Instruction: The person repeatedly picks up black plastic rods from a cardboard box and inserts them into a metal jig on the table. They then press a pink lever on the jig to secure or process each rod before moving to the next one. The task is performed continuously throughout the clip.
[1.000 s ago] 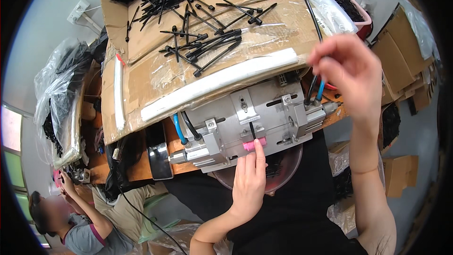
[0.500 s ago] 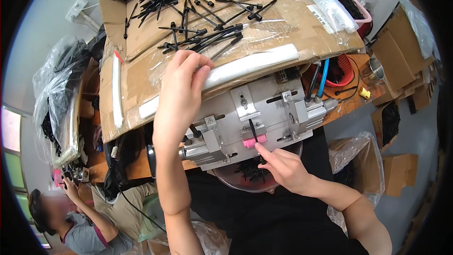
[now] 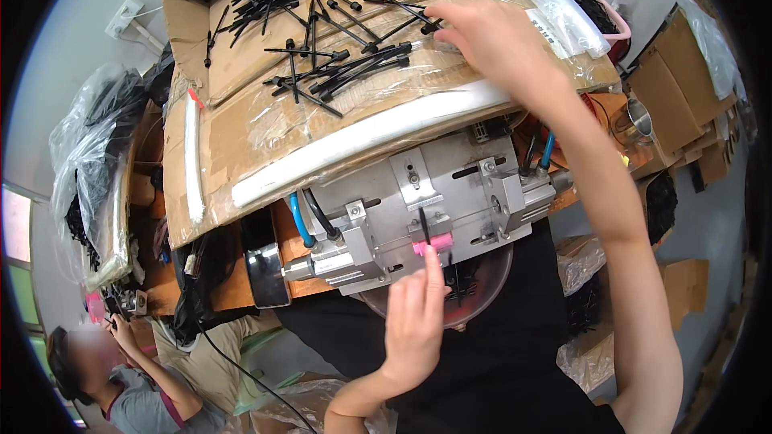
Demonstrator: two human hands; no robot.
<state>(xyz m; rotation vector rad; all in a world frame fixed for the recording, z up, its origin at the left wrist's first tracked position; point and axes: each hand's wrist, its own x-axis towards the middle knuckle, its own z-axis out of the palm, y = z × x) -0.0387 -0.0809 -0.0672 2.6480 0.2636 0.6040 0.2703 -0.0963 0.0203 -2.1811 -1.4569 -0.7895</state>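
One black rod point(image 3: 424, 225) lies near-to-far at one pink block point(image 3: 443, 241), just beyond my nearer left hand's point(image 3: 413, 317) index tip — thumb hidden, pinch untellable. My right hand point(image 3: 505, 44) — grip unclear — is far right, among loose rods point(image 3: 370, 66) too heaped to count.

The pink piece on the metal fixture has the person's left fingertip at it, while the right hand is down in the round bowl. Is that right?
Not quite. The head view shows the right hand up at the black rods on the cardboard. The left hand does have a fingertip at the pink piece.
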